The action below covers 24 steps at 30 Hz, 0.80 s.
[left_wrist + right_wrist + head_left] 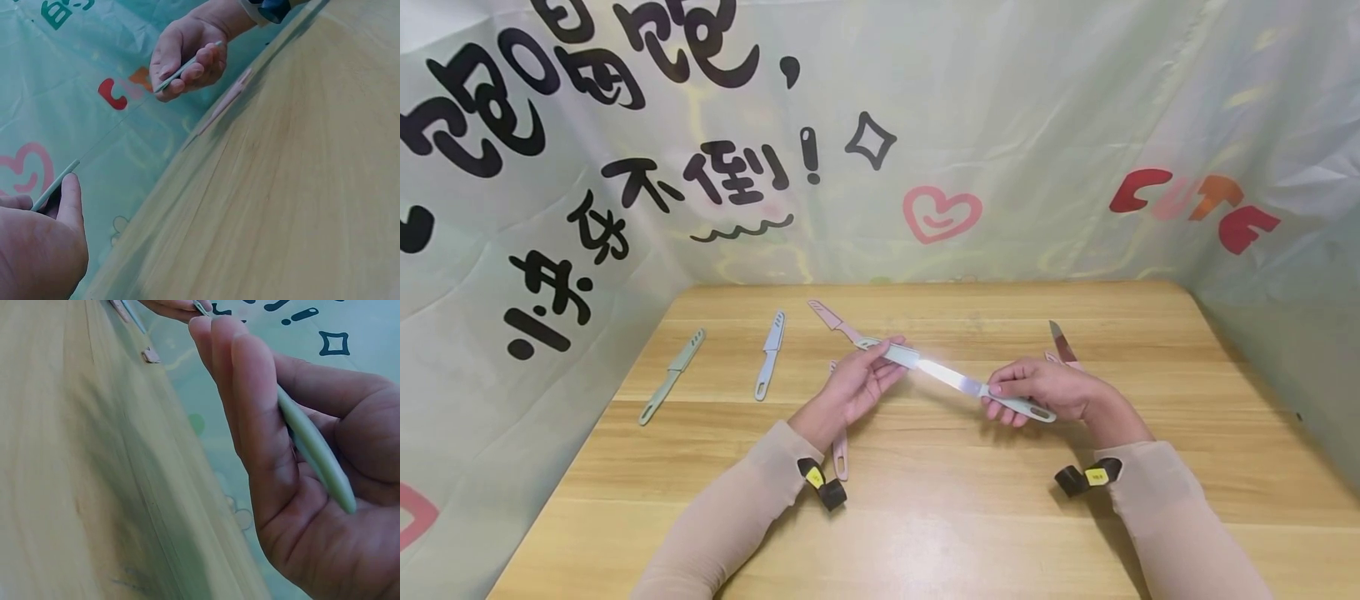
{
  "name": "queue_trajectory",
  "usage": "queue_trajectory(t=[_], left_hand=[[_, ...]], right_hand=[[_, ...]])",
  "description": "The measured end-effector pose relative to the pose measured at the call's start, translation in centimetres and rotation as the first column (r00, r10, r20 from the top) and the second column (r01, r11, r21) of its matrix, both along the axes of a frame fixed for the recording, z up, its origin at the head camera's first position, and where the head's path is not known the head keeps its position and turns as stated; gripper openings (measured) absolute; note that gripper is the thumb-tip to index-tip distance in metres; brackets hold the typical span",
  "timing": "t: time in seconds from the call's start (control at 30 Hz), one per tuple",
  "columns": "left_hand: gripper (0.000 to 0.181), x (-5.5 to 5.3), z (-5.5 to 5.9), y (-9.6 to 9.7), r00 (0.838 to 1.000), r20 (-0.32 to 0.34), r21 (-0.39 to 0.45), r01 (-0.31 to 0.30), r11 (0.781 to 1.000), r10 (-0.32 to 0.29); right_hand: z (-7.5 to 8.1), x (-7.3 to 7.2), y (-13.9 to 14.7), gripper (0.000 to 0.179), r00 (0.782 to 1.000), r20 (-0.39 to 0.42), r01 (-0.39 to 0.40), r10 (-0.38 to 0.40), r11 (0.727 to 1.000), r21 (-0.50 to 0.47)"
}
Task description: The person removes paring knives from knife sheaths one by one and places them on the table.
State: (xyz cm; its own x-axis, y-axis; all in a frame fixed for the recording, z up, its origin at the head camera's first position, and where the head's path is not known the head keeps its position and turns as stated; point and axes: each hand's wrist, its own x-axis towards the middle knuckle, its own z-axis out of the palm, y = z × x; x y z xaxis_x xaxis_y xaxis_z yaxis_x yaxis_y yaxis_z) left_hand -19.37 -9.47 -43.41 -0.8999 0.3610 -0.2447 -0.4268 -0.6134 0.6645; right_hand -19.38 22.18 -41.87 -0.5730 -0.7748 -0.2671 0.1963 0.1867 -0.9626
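A: What do the hands have?

B: 1 knife (970,386), held in the air above the middle of the desk (925,517). The right hand (1045,390) has its fingers curled round the pale green handle (315,453), and the left hand (857,379) pinches the matching sheath (898,354) near its mouth. The bare blade (947,377) spans the gap between them, its tip at or just inside the sheath — I cannot tell which.

A: How would it handle?

B: Light and stiff, I judge — a thin steel blade with smooth plastic parts that could slip in a loose pinch. The edge is the hazard, so the handle and the flat sides of the sheath are the places to hold, with fingertips kept off the sheath's open end.

A: And around it?

B: 2 sheathed knives lie toward the far left corner, a green one (672,376) and a pale blue one (770,355). A pink sheath (833,321) lies near the far edge, just behind the left hand. Another pink piece (840,450) lies under the left wrist. A bare blade (1063,342) shows behind the right hand, its handle mostly hidden.
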Motion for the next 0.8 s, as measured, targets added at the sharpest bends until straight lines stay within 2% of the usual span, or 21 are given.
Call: queue_trajectory(t=[0.17, 0.47, 0.67, 0.8], left_hand=[[0.038, -0.17, -0.01, -0.18, 1.000, 0.001, -0.001, -0.008, 1.000, 0.008], [0.037, -0.32, -0.07, -0.28, 1.000, 0.008, 0.005, -0.025, 1.000, 0.025], [0.035, -0.29, 0.14, -0.24, 1.000, 0.001, -0.020, -0.014, 1.000, 0.015], [0.035, -0.22, 0.28, -0.25, 1.000, -0.002, -0.031, 0.013, 0.999, -0.013]], right_hand=[[0.14, 0.03, 0.18, 0.036, 1.000, -0.001, 0.017, -0.017, 1.000, 0.003], [0.60, 0.17, 0.40, 0.039, 0.993, 0.013, 0.119, -0.120, 0.992, 0.052], [0.83, 0.09, 0.70, 0.038, 0.994, 0.007, 0.110, -0.111, 0.993, 0.038], [0.91, 0.03, 0.90, 0.037, 0.996, -0.009, 0.093, -0.092, 0.995, 0.028]])
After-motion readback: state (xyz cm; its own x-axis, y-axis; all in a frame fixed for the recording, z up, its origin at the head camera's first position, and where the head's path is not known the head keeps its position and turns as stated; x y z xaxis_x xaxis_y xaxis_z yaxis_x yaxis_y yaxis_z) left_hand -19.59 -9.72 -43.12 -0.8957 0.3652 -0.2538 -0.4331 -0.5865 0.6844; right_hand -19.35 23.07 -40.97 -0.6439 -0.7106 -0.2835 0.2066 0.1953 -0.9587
